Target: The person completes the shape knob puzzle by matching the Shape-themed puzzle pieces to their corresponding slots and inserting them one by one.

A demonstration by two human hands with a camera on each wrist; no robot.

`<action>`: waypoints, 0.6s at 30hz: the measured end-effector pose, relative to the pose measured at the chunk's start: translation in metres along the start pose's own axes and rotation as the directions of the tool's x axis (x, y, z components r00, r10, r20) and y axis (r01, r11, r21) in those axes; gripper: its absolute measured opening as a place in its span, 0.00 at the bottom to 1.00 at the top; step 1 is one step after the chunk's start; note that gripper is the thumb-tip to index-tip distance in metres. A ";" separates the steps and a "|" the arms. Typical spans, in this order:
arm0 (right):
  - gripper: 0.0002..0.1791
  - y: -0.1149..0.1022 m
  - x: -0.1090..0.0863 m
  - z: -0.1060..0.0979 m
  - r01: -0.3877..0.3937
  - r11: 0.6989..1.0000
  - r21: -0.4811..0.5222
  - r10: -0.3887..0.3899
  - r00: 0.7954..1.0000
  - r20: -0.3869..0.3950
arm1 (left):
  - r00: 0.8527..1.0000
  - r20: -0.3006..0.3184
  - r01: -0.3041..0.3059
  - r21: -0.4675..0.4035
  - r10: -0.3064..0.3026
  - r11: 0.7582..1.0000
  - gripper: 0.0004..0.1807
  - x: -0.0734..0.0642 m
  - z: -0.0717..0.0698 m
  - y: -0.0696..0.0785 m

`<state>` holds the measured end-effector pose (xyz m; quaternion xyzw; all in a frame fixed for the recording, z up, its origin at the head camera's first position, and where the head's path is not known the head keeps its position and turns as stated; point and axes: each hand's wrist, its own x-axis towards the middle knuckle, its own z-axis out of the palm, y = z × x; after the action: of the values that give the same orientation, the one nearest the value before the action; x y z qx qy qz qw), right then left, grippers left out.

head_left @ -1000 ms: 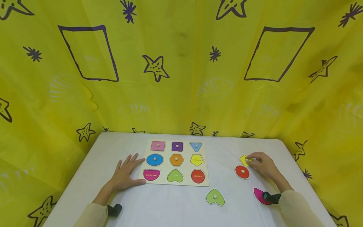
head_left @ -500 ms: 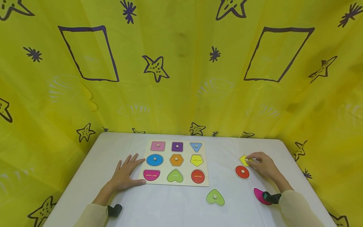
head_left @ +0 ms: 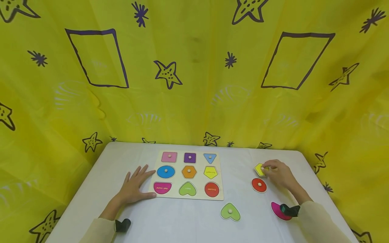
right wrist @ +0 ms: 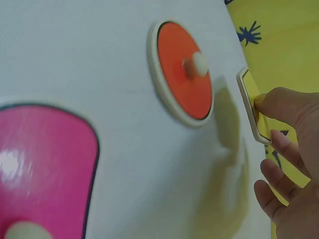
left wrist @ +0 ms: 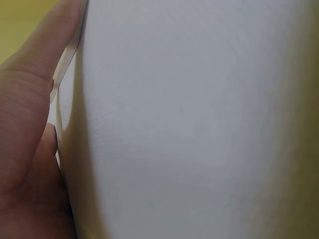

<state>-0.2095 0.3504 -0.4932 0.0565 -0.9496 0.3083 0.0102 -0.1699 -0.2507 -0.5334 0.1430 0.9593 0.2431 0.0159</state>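
My right hand pinches the small knob of a yellow pentagon puzzle piece at the right of the table. In the right wrist view the yellow piece stands off from the tabletop, with a shadow beside it. My left hand lies with fingers spread, fingertips and thumb at the left edge of a wooden peg puzzle board. The board's yellow pentagon recess shows its printed word. Also bare are the half-round recess, heart recess and circle recess.
Close to the right hand lies a red circle piece. A green heart piece lies in front of the board, and a magenta half-round piece is partly hidden by the right wrist camera. A yellow curtain stands behind the white table.
My right hand has raised the yellow pentagon piece and shifted slightly left with it. The left hand stays at the board's edge. The head view has tilted a little.
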 end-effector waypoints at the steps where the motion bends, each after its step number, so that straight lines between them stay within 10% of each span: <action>1: 0.11 -0.003 0.002 -0.001 0.006 1.000 0.006 -0.006 1.000 -0.004 | 1.000 0.001 0.000 -0.001 0.000 1.000 0.54 0.000 -0.001 0.002; 18: 0.08 -0.050 0.027 0.011 0.169 0.983 0.068 -0.166 0.985 -0.040 | 0.999 -0.036 -0.025 -0.007 0.025 1.000 0.55 0.002 0.008 -0.011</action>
<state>-0.2305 0.3012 -0.4709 0.1312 -0.9295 0.3409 0.0504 -0.1734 -0.2557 -0.5451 0.1504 0.9566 0.2496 -0.0039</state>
